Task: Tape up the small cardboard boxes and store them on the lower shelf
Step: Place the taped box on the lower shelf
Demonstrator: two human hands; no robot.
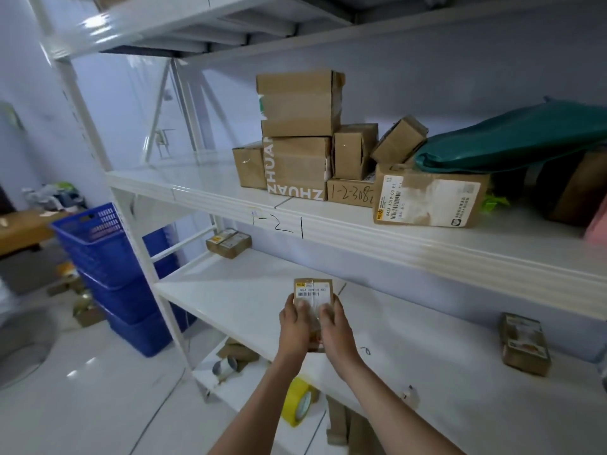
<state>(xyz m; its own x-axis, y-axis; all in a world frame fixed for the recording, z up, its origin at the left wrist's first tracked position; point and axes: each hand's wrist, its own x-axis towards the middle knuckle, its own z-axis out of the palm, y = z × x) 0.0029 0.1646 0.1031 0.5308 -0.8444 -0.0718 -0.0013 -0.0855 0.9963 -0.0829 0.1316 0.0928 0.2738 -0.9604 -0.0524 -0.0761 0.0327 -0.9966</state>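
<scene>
A small cardboard box (313, 290) with a white label and clear tape over its top is held over the white lower shelf (236, 290). My left hand (295, 323) grips its left side and my right hand (335, 326) grips its right side. The near end of the box is hidden by my fingers. Two other small taped boxes rest on this shelf: one (229, 242) at the far left back, one (524, 343) at the right. A yellow tape roll (300, 402) lies on the bottom shelf below my forearms.
The upper shelf (361, 224) carries a stack of larger cardboard boxes (299, 136) and a green bag (512, 136). Stacked blue plastic crates (115, 274) stand on the floor left of the rack's upright post (147, 274). A silver tape roll (225, 366) lies on the bottom shelf.
</scene>
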